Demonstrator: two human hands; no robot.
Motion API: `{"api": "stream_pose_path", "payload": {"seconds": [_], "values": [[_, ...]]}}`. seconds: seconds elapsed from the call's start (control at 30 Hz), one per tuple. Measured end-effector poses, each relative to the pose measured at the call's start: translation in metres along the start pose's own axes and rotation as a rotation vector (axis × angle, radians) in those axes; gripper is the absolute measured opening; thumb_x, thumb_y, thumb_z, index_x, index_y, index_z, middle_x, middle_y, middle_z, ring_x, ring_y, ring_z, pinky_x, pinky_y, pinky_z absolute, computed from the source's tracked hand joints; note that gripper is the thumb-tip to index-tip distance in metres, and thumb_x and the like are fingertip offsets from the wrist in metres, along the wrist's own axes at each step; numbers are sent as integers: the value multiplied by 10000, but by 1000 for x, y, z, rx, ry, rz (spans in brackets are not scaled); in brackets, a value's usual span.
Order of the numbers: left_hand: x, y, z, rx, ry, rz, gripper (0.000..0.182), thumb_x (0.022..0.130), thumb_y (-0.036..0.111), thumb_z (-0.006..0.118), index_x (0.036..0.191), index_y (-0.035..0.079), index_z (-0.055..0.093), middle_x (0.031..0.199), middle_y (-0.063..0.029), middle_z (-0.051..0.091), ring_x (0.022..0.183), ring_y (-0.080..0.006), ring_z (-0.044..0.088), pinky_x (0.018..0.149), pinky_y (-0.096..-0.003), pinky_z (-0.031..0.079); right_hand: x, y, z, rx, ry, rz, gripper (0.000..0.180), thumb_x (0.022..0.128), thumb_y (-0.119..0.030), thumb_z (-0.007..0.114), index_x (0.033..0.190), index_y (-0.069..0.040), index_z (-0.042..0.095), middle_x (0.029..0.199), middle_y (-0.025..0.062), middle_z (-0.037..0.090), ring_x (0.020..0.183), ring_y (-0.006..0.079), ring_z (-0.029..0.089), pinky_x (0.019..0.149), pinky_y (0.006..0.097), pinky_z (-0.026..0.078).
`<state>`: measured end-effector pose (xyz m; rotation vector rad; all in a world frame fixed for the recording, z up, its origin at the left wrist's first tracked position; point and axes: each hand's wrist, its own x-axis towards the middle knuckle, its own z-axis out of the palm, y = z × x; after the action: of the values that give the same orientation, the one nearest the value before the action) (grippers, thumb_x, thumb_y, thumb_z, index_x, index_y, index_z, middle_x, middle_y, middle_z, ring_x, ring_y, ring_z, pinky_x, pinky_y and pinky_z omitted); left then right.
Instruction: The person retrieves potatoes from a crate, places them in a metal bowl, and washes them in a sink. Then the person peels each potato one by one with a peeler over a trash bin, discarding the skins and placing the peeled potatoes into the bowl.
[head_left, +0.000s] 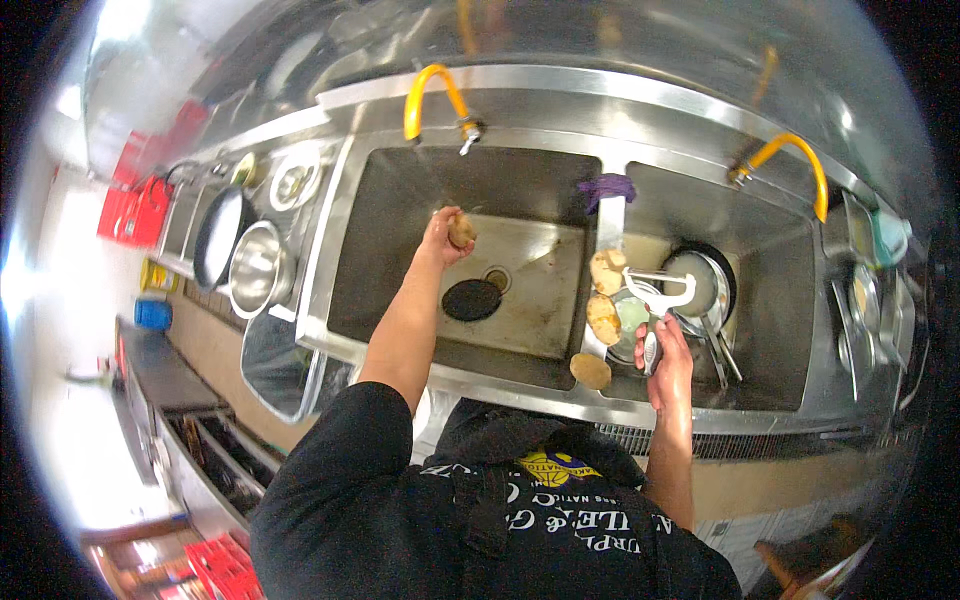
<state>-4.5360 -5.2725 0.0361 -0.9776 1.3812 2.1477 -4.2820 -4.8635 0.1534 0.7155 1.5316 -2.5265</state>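
Note:
My left hand (445, 238) holds a brown potato (461, 230) over the left basin (540, 300) of a steel double sink. Below it, a dark oval object (472, 299) lies beside the drain. My right hand (667, 356) grips the handle of a white Y-shaped peeler (660, 292) above the right basin (772, 300). Along the divider, left of the peeler, are a partly peeled potato (607, 271), another patchily peeled one (603, 319) and an unpeeled-looking potato (591, 371) at the near end.
Two yellow faucets (433, 71) (799, 142) arch over the basins. A purple cloth (606, 192) hangs over the divider. Pans and bowls, among them a dark-rimmed pan (731, 277), sit in the right basin. A steel bowl (259, 268) and a frying pan (219, 238) stand at the left.

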Motion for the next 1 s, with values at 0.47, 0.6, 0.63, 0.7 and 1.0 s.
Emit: {"api": "stream_pose_path", "payload": {"seconds": [0.47,0.6,0.63,0.7,1.0], "values": [[64,59,102,-411,-102,77,451,934,550,623,981,104,570,790,-110,596,679,-307,612,600,-500,529,7,-5,65,-338,-132,-105,484,905,-9,663,1349,-7,472,923,54,607,658,100,600,505,225,466],[105,76,128,-655,-3,188,417,907,450,695,1103,96,595,1000,-84,626,851,-287,632,721,-494,524,-17,-3,34,-379,-80,-68,464,930,-31,660,1370,-53,514,1075,81,622,675,85,583,549,228,468],[110,74,131,-633,35,264,410,897,421,717,1119,96,603,1021,-73,623,884,-277,632,747,-488,527,-20,-1,26,-387,-53,-83,458,935,-39,655,1373,-51,522,1093,76,629,688,81,575,564,227,472],[116,62,136,-729,65,319,410,897,396,726,1139,92,599,1046,-66,623,917,-267,633,768,-487,528,-27,0,13,-417,-13,-81,448,943,-47,647,1377,-47,536,1133,65,633,710,75,559,594,228,479],[121,75,124,-586,-101,358,698,849,282,778,1457,225,440,1223,-20,605,1001,-244,634,805,-439,540,-29,-18,8,-437,-31,-104,436,947,-34,636,1374,-68,557,1056,16,651,708,82,567,611,231,481]]}}
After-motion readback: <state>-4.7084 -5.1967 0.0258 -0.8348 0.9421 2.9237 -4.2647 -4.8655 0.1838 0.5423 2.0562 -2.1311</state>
